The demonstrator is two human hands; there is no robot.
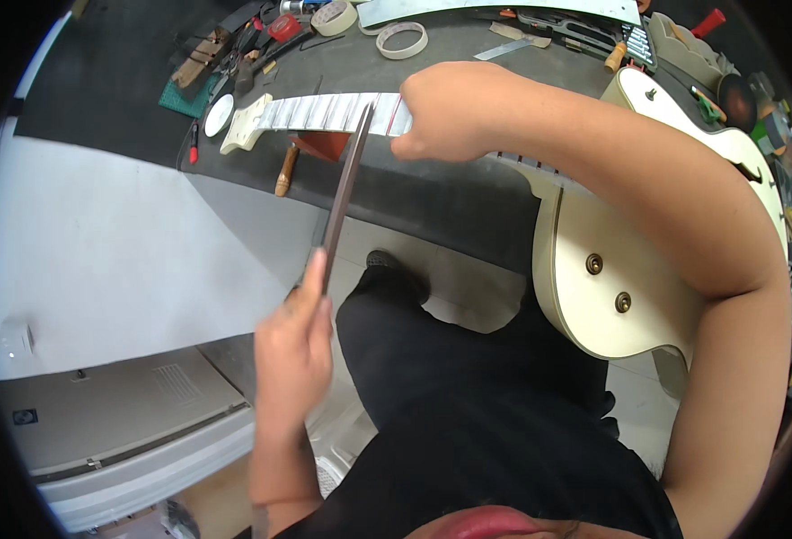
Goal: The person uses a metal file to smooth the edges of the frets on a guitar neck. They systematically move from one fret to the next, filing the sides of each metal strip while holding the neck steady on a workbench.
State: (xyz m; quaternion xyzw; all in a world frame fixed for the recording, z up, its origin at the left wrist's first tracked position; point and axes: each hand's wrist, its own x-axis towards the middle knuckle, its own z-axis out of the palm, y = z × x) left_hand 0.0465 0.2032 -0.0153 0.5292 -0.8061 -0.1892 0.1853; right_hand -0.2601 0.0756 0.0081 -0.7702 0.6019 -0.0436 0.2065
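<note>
A cream guitar (584, 310) lies across the bench edge, its body to the right and its headstock (247, 124) to the left. Pale tape covers the fretboard (315, 112) between the frets. My left hand (297, 346) grips a long narrow file (344, 193), forefinger stretched along it. The far tip of the file rests at or just over the fretboard; contact is hard to tell. My right hand (441, 112) reaches across from the right and is closed around the neck, its fingers partly hidden. A reddish-brown block (322, 144) sits under the neck.
A wooden-handled tool (286, 171) lies by the bench's near edge. Behind the neck are tape rolls (402, 40), a metal scraper blade (505, 48) and a socket set (584, 36). A white panel (126, 242) stands at left. My legs are below the bench.
</note>
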